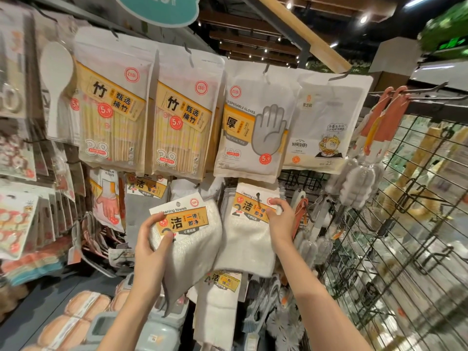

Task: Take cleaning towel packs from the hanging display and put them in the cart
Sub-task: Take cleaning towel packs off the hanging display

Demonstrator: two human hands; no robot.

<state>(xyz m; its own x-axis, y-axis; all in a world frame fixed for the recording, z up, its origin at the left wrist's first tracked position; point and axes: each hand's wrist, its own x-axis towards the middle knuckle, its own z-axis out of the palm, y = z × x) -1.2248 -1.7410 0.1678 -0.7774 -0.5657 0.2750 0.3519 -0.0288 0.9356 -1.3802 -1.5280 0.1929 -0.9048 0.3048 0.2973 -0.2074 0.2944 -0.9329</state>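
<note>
Mid-picking: left hand (152, 239) grips a freed cleaning towel pack (187, 231) while right hand (279, 219) pinches the hanging pack (250, 224), which needs sliding off its hook

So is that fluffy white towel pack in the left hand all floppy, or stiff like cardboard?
Probably floppy: the fluffy white cleaning towel pack sags below the left hand, its bottom corner drooping. Only the orange-and-white card label looks stiff. It seems light, since fingers and thumb alone hold it up.
</note>
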